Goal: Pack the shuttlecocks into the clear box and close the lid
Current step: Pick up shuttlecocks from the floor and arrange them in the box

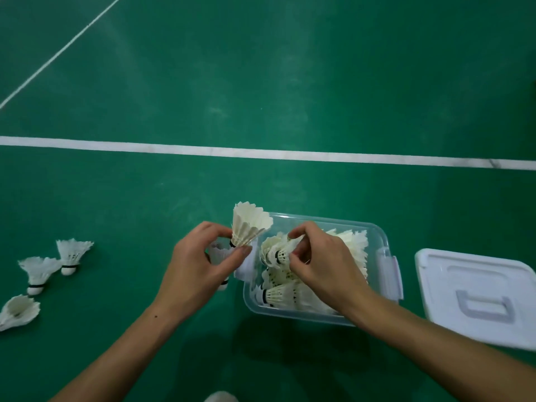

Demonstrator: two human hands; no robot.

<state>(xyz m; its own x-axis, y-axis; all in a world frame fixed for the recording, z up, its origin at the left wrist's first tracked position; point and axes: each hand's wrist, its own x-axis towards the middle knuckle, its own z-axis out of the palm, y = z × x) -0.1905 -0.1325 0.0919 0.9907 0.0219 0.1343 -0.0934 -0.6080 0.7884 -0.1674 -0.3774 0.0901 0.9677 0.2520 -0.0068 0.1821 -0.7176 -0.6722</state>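
A clear plastic box [380, 236] stands open on the green court floor, with several white feather shuttlecocks [278, 295] lying inside. My left hand [197, 271] pinches an upright shuttlecock [249, 224] by its base, just left of the box's rim. Another shuttlecock [217, 252] is partly hidden beneath that hand. Over the box, my right hand [322, 259] pinches a shuttlecock [285, 250] by its feathers. The white lid [475, 294] with a grey handle lies flat on the floor to the right of the box.
Three loose shuttlecocks lie on the floor at the far left: one upright [72, 252], one beside it [37, 272], one on its side [17, 311]. A white court line [261, 153] runs across behind the box. A pale object [222, 397] shows at the bottom edge.
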